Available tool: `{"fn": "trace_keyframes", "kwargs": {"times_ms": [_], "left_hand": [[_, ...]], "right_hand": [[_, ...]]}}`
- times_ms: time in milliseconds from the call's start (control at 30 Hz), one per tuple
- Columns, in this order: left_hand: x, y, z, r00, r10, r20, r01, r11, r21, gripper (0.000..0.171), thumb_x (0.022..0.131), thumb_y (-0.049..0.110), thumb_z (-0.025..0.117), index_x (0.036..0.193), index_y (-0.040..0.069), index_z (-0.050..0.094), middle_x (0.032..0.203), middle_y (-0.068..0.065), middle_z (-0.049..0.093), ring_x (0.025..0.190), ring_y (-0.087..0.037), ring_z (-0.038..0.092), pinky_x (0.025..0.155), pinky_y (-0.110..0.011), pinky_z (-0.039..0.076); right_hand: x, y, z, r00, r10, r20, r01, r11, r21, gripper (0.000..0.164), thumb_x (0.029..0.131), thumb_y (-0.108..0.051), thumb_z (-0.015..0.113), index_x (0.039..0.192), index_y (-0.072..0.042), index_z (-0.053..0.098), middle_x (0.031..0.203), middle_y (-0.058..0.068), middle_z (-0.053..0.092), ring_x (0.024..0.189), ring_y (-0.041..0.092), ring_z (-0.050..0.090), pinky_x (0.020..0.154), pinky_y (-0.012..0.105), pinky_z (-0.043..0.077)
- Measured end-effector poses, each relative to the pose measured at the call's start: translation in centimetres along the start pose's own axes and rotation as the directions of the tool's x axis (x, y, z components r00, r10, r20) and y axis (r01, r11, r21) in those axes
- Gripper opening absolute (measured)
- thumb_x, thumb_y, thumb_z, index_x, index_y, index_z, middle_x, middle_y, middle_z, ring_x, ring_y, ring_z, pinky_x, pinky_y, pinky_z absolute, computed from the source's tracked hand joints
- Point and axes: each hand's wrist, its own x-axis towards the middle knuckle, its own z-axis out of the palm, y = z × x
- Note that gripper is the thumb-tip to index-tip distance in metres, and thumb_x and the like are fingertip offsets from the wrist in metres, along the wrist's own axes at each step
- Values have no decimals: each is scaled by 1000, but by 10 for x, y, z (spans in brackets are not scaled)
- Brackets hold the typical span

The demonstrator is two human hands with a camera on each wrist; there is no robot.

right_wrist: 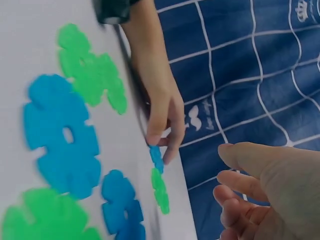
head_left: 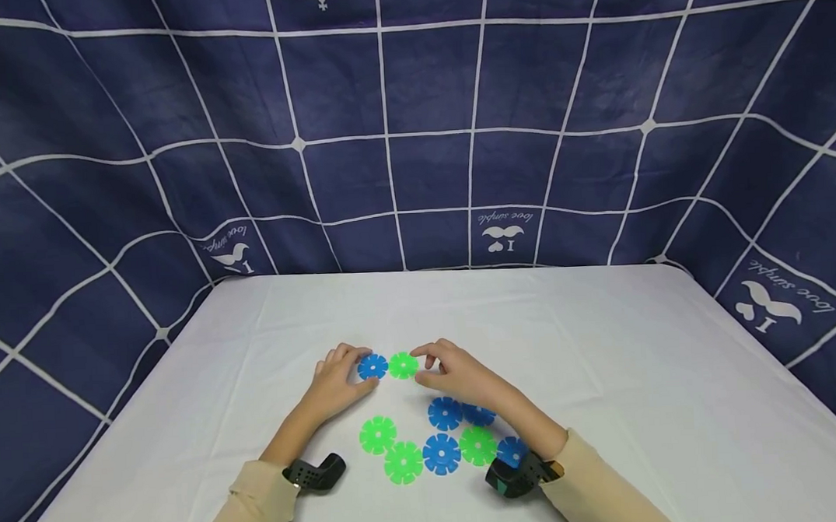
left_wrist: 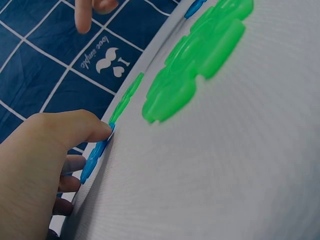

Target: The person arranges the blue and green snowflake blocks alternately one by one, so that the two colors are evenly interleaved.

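Note:
My left hand [head_left: 337,383] grips a blue notched plastic disc [head_left: 372,366] by its edges, thumb on the near side and fingers on the far side. Edge to edge with it, on its right, is a green notched disc [head_left: 403,365]. My right hand [head_left: 458,374] hovers just right of that green disc, thumb and forefinger spread. In the right wrist view the fingers [right_wrist: 245,157] stand apart from the green disc [right_wrist: 160,191] and hold nothing. The left wrist view has the left thumb touching the blue disc [left_wrist: 95,159] near the green one [left_wrist: 126,98].
Nearer the body, several loose discs lie on the white tablecloth [head_left: 308,312]: green ones [head_left: 378,435] to the left, blue ones [head_left: 442,454] in the middle. Another blue disc [head_left: 512,450] is partly covered by the right wrist camera [head_left: 515,479]. A dark blue checked curtain [head_left: 428,175] hangs behind.

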Motion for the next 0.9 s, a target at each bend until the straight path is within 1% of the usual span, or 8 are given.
{"fn": "trace_keyframes", "kwargs": {"times_ms": [133, 233, 333, 467, 567, 700, 900], "left_hand": [[1, -1, -1, 1000, 16, -8, -16, 1000, 1, 52, 77, 36, 65, 122, 12, 54, 114, -7, 51, 106, -22, 45, 77, -33, 28], [0, -2, -1, 1000, 17, -5, -17, 1000, 2, 52, 77, 36, 65, 122, 12, 55, 114, -6, 51, 106, -22, 45, 76, -33, 28], [0, -3, 0, 1000, 20, -5, -20, 1000, 1, 51, 77, 35, 65, 121, 12, 55, 113, -6, 51, 105, -22, 45, 75, -32, 27], [0, -3, 1, 1000, 20, -10, -20, 1000, -4, 50, 77, 33, 65, 121, 13, 55, 112, -5, 51, 104, -21, 45, 75, -32, 27], [1, -3, 3, 1000, 14, -6, -14, 1000, -4, 50, 77, 33, 65, 121, 13, 55, 112, -5, 51, 105, -21, 45, 76, -32, 27], [0, -3, 3, 1000, 7, 2, -7, 1000, 1, 50, 77, 34, 65, 122, 14, 55, 113, -5, 51, 106, -21, 45, 77, -32, 28], [-2, -2, 2, 1000, 6, -13, -6, 1000, -2, 50, 76, 33, 65, 121, 13, 55, 112, -6, 51, 105, -22, 45, 76, -32, 28]], "right_hand": [[-11, 7, 1, 999, -25, 21, 26, 999, -46, 38, 87, -24, 59, 124, -13, 54, 94, 0, 49, 71, 12, 42, 61, 22, 37], [-18, 16, 4, 997, -35, 61, 41, 996, -85, 37, 86, -24, 61, 122, -14, 55, 91, -1, 48, 69, 10, 40, 60, 21, 36], [-25, 26, 5, 992, -49, 115, 62, 991, -120, 38, 85, -26, 62, 121, -15, 57, 88, -1, 46, 73, 10, 40, 63, 22, 35], [-30, 40, 5, 984, -55, 172, 81, 985, -152, 42, 82, -33, 64, 122, -21, 55, 96, -6, 45, 86, 10, 38, 76, 27, 33], [-31, 48, 4, 978, -54, 201, 81, 988, -132, 45, 80, -37, 65, 122, -25, 54, 103, -7, 45, 95, 11, 37, 82, 33, 31], [-29, 54, 4, 975, -61, 216, 81, 993, -83, 46, 79, -39, 66, 120, -24, 54, 107, -6, 45, 102, 13, 38, 86, 37, 31], [-27, 59, 8, 978, -71, 198, 83, 995, -55, 42, 78, -40, 68, 115, -27, 53, 109, -8, 44, 103, 13, 37, 87, 37, 29]]}}
